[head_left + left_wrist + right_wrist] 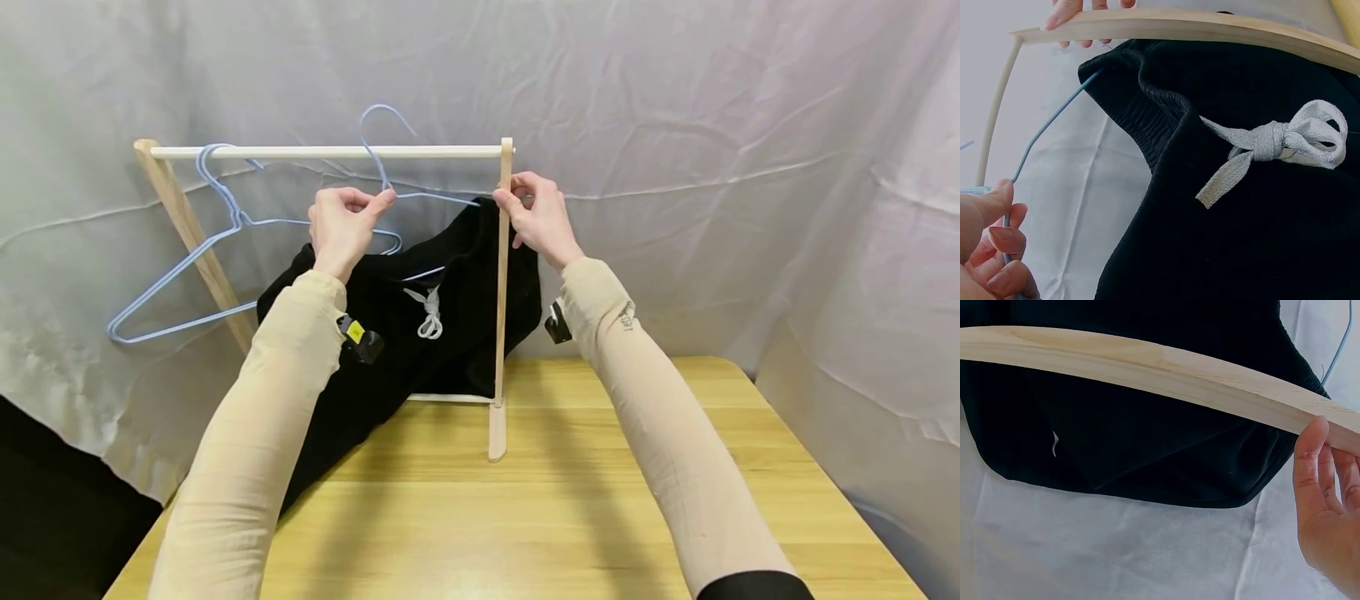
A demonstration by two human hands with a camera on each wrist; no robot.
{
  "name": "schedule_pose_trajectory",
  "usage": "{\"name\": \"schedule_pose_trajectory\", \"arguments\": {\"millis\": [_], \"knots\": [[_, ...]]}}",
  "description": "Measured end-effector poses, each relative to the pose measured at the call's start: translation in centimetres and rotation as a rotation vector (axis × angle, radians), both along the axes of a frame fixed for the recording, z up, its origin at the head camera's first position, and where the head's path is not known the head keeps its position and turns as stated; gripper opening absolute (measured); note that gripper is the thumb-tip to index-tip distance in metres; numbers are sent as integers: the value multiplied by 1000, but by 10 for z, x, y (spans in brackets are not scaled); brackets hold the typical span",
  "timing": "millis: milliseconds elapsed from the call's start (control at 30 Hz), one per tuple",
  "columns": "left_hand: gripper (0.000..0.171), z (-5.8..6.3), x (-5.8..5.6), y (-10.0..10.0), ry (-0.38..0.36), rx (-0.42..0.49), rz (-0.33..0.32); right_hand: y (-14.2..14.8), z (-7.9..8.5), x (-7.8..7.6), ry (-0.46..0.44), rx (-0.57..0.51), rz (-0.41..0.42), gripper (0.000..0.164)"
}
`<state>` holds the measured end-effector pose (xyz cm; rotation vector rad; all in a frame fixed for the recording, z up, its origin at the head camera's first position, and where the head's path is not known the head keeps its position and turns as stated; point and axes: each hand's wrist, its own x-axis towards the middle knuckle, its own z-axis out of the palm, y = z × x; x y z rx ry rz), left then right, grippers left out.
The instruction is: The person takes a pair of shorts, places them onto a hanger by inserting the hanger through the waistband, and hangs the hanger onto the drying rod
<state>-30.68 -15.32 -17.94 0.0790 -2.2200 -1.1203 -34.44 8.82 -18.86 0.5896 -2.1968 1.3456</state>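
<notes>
In the head view, my left hand (345, 225) pinches a light blue wire hanger (382, 162) at the base of its hook. The hook rises above the rack's white rail (315, 152), its tip higher than the rail. Black drawstring pants (457, 358) hang on this hanger, their waistband (1166, 119) partly over its arms and a knotted white drawstring (1272, 140) at the front. My right hand (543, 218) holds the upper part of the rack's right wooden post (1210, 384), thumb on the near side and fingers behind. Part of the pants lies behind that post.
More blue hangers (172, 275) hang together at the rail's left end, close to the pants. The rack's left post (183, 217) leans behind them. Its right foot (497, 433) stands on the wooden table (600, 500). A pale cloth (675, 167) hangs behind.
</notes>
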Motion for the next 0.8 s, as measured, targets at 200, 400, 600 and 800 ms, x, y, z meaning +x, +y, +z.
{"name": "schedule_pose_trajectory", "arguments": {"millis": [200, 400, 600, 800], "knots": [[43, -6, -1, 0, -4, -10, 6, -2, 0, 0, -3, 0, 8, 27], [44, -12, -4, 0, -24, -9, -9, -3, 0, 0, -3, -2, 5, 28], [44, -21, -7, -1, -39, -41, -32, -2, -1, -2, -8, -13, 6, 27], [40, -30, -7, -3, -50, -73, -67, -2, -2, -2, -17, -12, 1, 28]]}}
